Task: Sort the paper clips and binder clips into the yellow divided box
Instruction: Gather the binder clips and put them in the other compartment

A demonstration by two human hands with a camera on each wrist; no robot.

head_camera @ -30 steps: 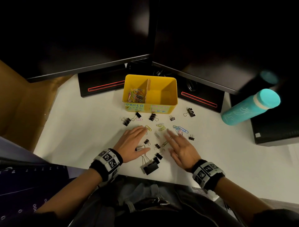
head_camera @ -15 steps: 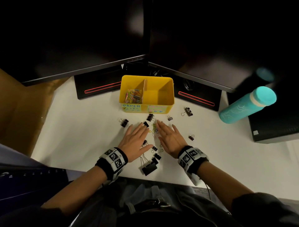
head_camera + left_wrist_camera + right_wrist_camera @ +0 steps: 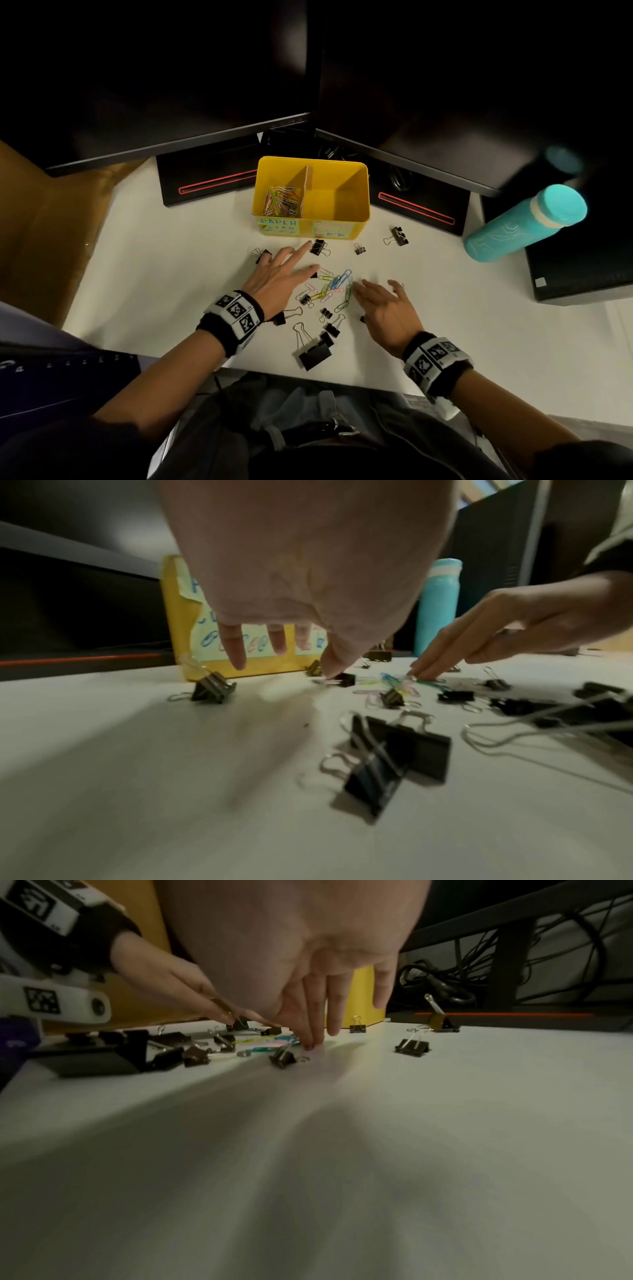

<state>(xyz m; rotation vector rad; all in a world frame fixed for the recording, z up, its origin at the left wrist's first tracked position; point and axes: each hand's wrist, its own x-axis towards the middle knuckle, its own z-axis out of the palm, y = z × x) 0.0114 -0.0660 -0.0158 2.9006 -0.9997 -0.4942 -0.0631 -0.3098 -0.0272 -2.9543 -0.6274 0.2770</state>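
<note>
Coloured wire paper clips (image 3: pixel 334 285) lay between my flat, empty left hand (image 3: pixel 279 275) and right hand (image 3: pixel 387 308), whose fingertips touched them.

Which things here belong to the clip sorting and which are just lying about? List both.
Belongs to the job:
yellow divided box
loose paper clips
binder clips
left hand
right hand

Just lying about:
teal bottle
monitors
cables

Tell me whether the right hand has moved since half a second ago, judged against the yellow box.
Yes. The right hand has drawn back from the yellow box toward the table's near edge and swung rightward, fingers now resting at the paper clips.
</note>
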